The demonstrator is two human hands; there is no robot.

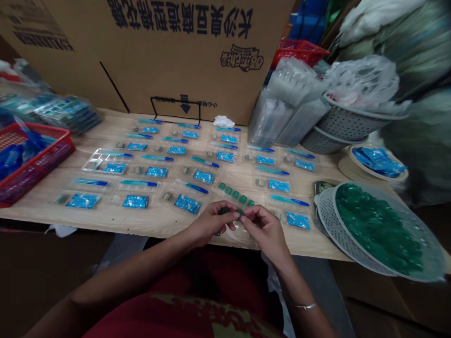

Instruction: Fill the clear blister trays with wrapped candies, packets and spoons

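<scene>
At the table's front edge, my left hand (211, 220) is closed around small dark green pieces, partly hidden by the fingers. My right hand (266, 230) meets it fingertip to fingertip, pinching a small green piece (240, 212) between them. Just beyond the fingers, a row of several green pieces (235, 193) sits in a clear plastic tray, whose near part my hands cover. Close by on the right is another clear tray with a blue pen (291, 201) and a blue patterned packet (298, 220). A similar blue packet (187, 204) lies left of my hands.
Several more filled clear trays (139, 185) spread across the table. At right stand a grey colander (327, 225) heaped with green pieces (377, 230), a bowl of blue packets (378, 162) and stacked clear trays (271, 117). A red basket (59, 152) stands left; a large cardboard box (169, 61) backs the table.
</scene>
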